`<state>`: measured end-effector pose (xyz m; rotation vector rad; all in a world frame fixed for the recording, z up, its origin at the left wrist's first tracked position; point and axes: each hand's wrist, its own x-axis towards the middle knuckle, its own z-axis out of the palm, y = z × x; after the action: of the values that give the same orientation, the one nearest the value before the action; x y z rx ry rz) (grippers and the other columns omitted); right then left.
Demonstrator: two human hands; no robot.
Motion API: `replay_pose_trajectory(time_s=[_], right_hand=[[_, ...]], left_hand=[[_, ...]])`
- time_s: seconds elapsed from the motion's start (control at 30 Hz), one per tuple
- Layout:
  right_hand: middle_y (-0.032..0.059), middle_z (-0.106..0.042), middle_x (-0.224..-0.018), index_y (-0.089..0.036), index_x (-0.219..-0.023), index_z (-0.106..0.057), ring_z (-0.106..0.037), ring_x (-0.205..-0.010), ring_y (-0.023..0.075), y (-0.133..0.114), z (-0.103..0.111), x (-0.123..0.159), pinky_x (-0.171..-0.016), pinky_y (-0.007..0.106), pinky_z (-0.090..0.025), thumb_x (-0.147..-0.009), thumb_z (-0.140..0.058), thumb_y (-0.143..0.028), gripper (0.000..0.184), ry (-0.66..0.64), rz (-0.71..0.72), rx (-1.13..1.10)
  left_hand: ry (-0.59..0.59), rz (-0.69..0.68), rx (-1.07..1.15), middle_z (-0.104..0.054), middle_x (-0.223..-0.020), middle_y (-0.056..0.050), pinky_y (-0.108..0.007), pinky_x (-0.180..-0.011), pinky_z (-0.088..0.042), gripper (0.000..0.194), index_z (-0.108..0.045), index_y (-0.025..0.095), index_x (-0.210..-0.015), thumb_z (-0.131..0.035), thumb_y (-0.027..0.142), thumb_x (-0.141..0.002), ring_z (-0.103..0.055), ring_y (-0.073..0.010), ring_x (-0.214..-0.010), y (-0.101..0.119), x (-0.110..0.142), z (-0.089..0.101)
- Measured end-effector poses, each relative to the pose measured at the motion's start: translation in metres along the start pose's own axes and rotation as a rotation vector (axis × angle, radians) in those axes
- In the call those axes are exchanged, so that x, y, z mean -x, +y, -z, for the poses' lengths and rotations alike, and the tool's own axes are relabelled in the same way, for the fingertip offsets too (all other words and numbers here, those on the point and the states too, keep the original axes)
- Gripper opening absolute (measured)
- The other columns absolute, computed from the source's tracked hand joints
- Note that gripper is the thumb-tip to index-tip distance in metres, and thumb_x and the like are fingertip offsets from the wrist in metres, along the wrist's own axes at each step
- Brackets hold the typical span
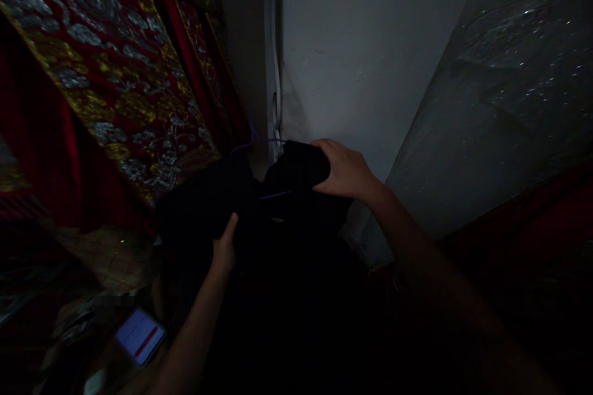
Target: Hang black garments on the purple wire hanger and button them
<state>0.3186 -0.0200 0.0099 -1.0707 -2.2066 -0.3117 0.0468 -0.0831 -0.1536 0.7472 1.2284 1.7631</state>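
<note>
Black cloth (208, 197), apparently a garment, spreads across the middle of the view, and its lower part fades into darkness. A thin purple wire (241, 147), shaped like a clothes hanger, runs through it, with a hook-like end standing up. My right hand (345, 170) is closed around the folded right side of the cloth, thumb and fingers on either side. At the lower left, my left hand (225, 247) has its thumb over the cloth; its other fingers are hidden beneath, so its grip is mostly out of sight.
Red drapes with gold and silver embroidery (130, 86) hang at left. Ahead is a pale wall (352, 43) with a white cable (277, 55). Shiny clear plastic sheeting (504, 92) covers the right side. A lit phone (140, 336) lies at lower left.
</note>
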Motion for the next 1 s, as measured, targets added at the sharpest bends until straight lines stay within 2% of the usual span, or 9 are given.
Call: replay_pose_trajectory(time_s=[0.1, 0.27, 0.4, 0.6, 0.7, 0.77, 0.83, 0.9, 1.0], right_hand=[[0.0132, -0.066, -0.125, -0.019, -0.128, -0.055, -0.063, -0.113, 0.0360, -0.002, -0.012, 0.024, -0.094, 0.050, -0.052, -0.062, -0.074, -0.034, 0.071, 0.049, -0.081, 0.019], [0.0127, -0.067, -0.123, -0.022, -0.127, -0.054, -0.065, -0.110, 0.0361, 0.020, -0.011, 0.047, -0.089, 0.049, -0.053, -0.061, -0.074, -0.036, 0.070, 0.218, -0.281, 0.050], [0.0119, -0.069, -0.115, -0.021, -0.123, -0.056, -0.066, -0.105, 0.0367, 0.029, 0.003, 0.030, -0.086, 0.051, -0.053, -0.060, -0.077, -0.040, 0.069, 0.198, -0.393, 0.076], [0.0130, -0.064, -0.127, -0.020, -0.131, -0.053, -0.062, -0.113, 0.0374, 0.020, 0.006, -0.006, -0.094, 0.052, -0.051, -0.059, -0.076, -0.036, 0.077, 0.206, -0.210, 0.038], [0.0142, -0.060, -0.130, -0.018, -0.136, -0.051, -0.057, -0.120, 0.0386, 0.021, 0.005, 0.001, -0.101, 0.055, -0.047, -0.057, -0.075, -0.029, 0.083, 0.184, -0.124, -0.014], [0.0145, -0.058, -0.133, -0.018, -0.139, -0.050, -0.052, -0.125, 0.0389, 0.018, 0.001, 0.016, -0.107, 0.056, -0.043, -0.058, -0.072, -0.024, 0.085, 0.197, -0.071, -0.071], [0.0145, -0.052, -0.141, -0.020, -0.143, -0.047, -0.045, -0.133, 0.0388, 0.004, -0.011, 0.038, -0.112, 0.058, -0.038, -0.063, -0.069, -0.023, 0.083, 0.271, -0.064, -0.152], [0.0136, -0.047, -0.148, -0.023, -0.141, -0.047, -0.040, -0.139, 0.0372, -0.020, -0.036, 0.065, -0.114, 0.058, -0.035, -0.073, -0.065, -0.027, 0.071, 0.404, -0.136, -0.285], [0.0119, -0.061, -0.125, -0.025, -0.122, -0.055, -0.057, -0.120, 0.0307, -0.068, -0.089, 0.108, -0.101, 0.050, -0.047, -0.087, -0.058, -0.035, 0.037, 0.537, -0.439, -0.621]], left_hand=[[0.101, -0.055, 0.031, -0.070, -0.130, -0.003, -0.034, -0.118, -0.041, 0.060, -0.061, 0.027, -0.126, -0.086, 0.034, -0.072, -0.050, -0.0215, -0.141, -0.008, 0.011, 0.003], [-0.040, -0.050, 0.034, -0.072, -0.125, -0.006, -0.038, -0.108, -0.051, 0.053, -0.064, 0.025, -0.118, -0.087, 0.033, -0.071, -0.062, -0.0280, -0.127, 0.003, 0.016, 0.002], [-0.091, -0.039, -0.009, -0.074, -0.119, -0.007, -0.040, -0.103, -0.054, 0.048, -0.067, 0.021, -0.113, -0.086, 0.035, -0.071, -0.068, -0.0301, -0.118, 0.015, 0.012, -0.003], [0.045, -0.022, 0.099, -0.070, -0.131, -0.003, -0.037, -0.111, -0.049, 0.045, -0.063, 0.027, -0.120, -0.080, 0.029, -0.078, -0.058, -0.0259, -0.133, 0.018, 0.017, -0.012], [0.100, -0.003, 0.159, -0.062, -0.142, -0.001, -0.035, -0.115, -0.046, 0.046, -0.059, 0.028, -0.128, -0.074, 0.030, -0.084, -0.049, -0.0236, -0.141, 0.012, 0.026, -0.007], [0.108, 0.087, 0.156, -0.064, -0.140, -0.003, -0.037, -0.113, -0.048, 0.043, -0.062, 0.026, -0.125, -0.074, 0.030, -0.084, -0.051, -0.0255, -0.139, 0.007, 0.034, 0.000], [0.058, 0.235, 0.122, -0.072, -0.127, -0.007, -0.040, -0.109, -0.052, 0.042, -0.067, 0.023, -0.116, -0.080, 0.030, -0.077, -0.059, -0.0293, -0.131, -0.001, 0.043, 0.007], [-0.038, 0.386, 0.084, -0.077, -0.113, -0.010, -0.042, -0.104, -0.056, 0.045, -0.071, 0.020, -0.108, -0.088, 0.026, -0.067, -0.067, -0.0323, -0.121, -0.009, 0.052, 0.014], [-0.162, 0.543, 0.066, -0.079, -0.102, -0.013, -0.043, -0.098, -0.058, 0.047, -0.074, 0.016, -0.103, -0.092, 0.023, -0.060, -0.072, -0.0341, -0.110, -0.019, 0.066, 0.018]])
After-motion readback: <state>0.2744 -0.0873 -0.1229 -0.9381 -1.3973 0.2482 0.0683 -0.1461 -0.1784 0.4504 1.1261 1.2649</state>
